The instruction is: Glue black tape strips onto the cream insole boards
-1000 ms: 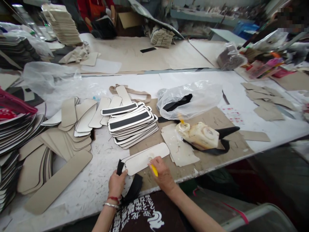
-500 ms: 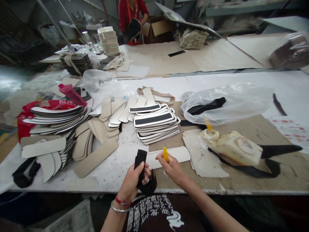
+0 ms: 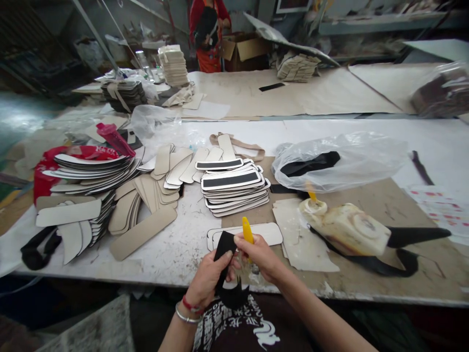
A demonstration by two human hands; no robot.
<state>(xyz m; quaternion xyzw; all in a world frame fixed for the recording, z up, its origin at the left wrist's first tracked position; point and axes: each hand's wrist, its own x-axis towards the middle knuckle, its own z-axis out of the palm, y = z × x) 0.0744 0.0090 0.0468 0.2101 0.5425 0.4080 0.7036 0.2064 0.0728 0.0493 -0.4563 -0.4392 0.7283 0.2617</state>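
At the near edge of the worktop (image 3: 190,220), near the middle, the left hand (image 3: 208,274) is closed on a black strip (image 3: 224,247), thumb on its face and fingers curled behind. The strip is flat and matt, with its upper end raised; its lower part hangs in a loose curl. The right hand (image 3: 262,254) is closed narrowly around a slim yellow tool (image 3: 248,230), tip up, with fingertips at the strip's upper edge.

Directly beyond the hands lie white panels (image 3: 271,233), smooth, elongated and round-ended. Farther back is a pile of similar panels (image 3: 234,193), the upper ones carrying black inlays. Left of the pile, beige pieces (image 3: 144,232) overlap in a fan. Toward the right side, a stained, cream-coloured container (image 3: 353,227) rests on a brown sheet (image 3: 395,205), near a translucent, crumpled plastic bag (image 3: 370,159).
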